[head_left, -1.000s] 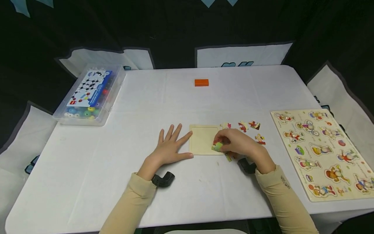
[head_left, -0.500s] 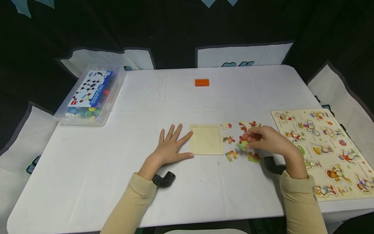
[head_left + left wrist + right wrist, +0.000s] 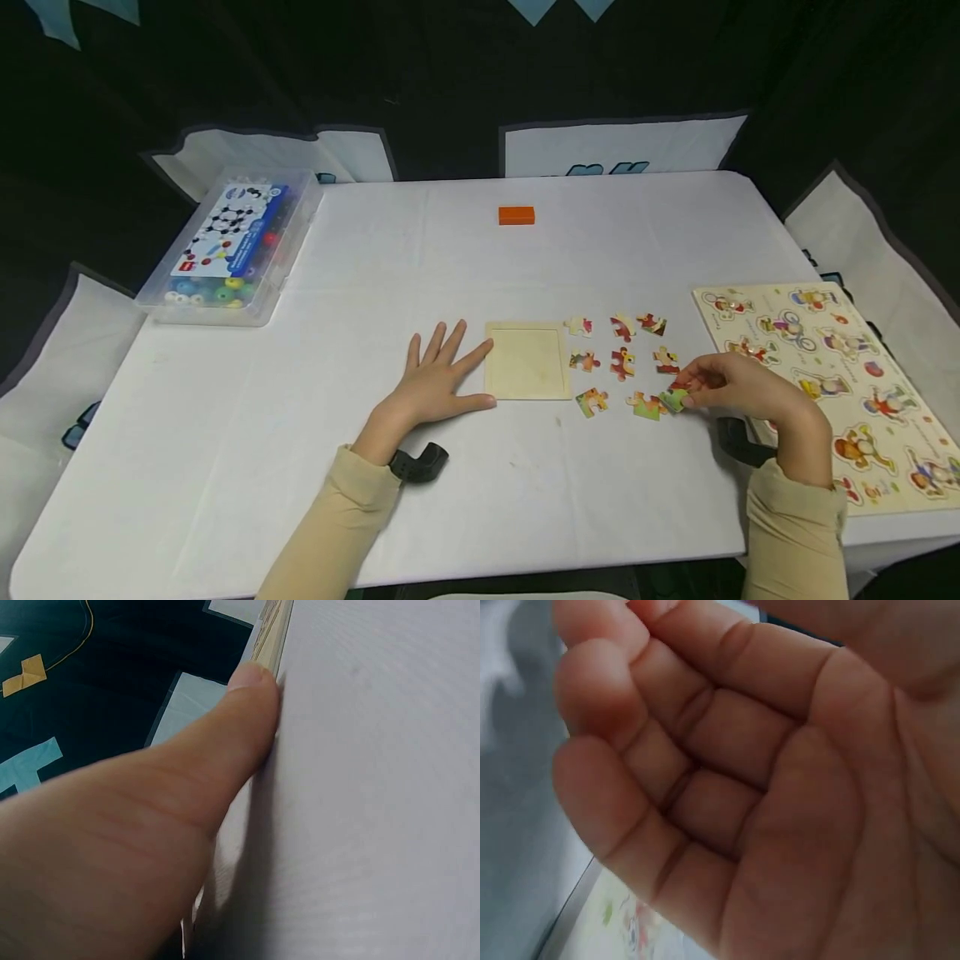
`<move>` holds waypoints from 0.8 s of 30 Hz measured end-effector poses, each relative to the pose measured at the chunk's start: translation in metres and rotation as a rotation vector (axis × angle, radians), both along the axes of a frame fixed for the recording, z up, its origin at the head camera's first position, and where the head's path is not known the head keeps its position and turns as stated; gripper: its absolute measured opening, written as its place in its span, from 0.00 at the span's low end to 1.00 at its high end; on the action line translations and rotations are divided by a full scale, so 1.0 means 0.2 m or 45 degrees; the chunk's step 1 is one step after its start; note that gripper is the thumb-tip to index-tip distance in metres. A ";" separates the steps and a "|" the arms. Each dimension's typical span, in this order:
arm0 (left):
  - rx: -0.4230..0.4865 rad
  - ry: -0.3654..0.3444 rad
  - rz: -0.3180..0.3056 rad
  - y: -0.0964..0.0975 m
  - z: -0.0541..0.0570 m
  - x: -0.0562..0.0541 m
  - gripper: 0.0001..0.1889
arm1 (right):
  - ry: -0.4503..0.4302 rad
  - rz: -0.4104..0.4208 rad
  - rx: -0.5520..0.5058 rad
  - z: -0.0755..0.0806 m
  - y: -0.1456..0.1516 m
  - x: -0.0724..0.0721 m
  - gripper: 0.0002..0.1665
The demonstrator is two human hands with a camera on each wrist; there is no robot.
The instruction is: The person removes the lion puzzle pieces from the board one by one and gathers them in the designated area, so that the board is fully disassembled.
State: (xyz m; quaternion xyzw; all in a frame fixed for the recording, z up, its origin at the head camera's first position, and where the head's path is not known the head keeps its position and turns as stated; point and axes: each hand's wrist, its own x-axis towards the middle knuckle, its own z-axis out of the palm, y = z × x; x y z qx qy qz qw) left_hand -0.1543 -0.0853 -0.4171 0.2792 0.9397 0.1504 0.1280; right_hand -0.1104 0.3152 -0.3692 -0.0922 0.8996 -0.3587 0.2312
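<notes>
In the head view a pale wooden puzzle frame (image 3: 528, 362) lies flat on the table. My left hand (image 3: 426, 388) rests palm down with spread fingers, thumb and forefinger at the frame's left edge. Several jigsaw pieces lie in rows right of the frame, among them a red one (image 3: 622, 364) and a green-and-orange one (image 3: 647, 406). My right hand (image 3: 738, 387) pinches a green jigsaw piece (image 3: 673, 400) between thumb and fingers, at the end of the front row. The right wrist view shows the curled fingers (image 3: 600, 690) and palm; the piece is hidden there.
A large picture puzzle board (image 3: 840, 392) lies at the right, partly under my right forearm. An orange block (image 3: 516, 216) sits near the table's far edge. A clear plastic box (image 3: 225, 312) of coloured beads stands at the back left.
My right hand has moved right from the wooden frame with the green jigsaw piece, passing over the loose pieces to the end of the front row. The left hand has stayed in place.
</notes>
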 end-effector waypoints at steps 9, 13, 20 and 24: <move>-0.011 0.001 -0.001 0.01 -0.01 0.00 0.43 | 0.005 0.011 -0.005 -0.01 0.05 0.03 0.16; -0.013 0.005 0.000 0.00 0.00 0.00 0.43 | 0.005 -0.003 0.032 -0.02 0.04 0.03 0.17; -0.014 0.005 0.000 0.00 0.01 -0.01 0.43 | 0.053 0.003 0.122 -0.01 0.01 0.03 0.17; -0.011 0.009 0.002 0.00 0.00 -0.01 0.43 | 0.101 -0.012 0.206 0.01 -0.05 0.01 0.17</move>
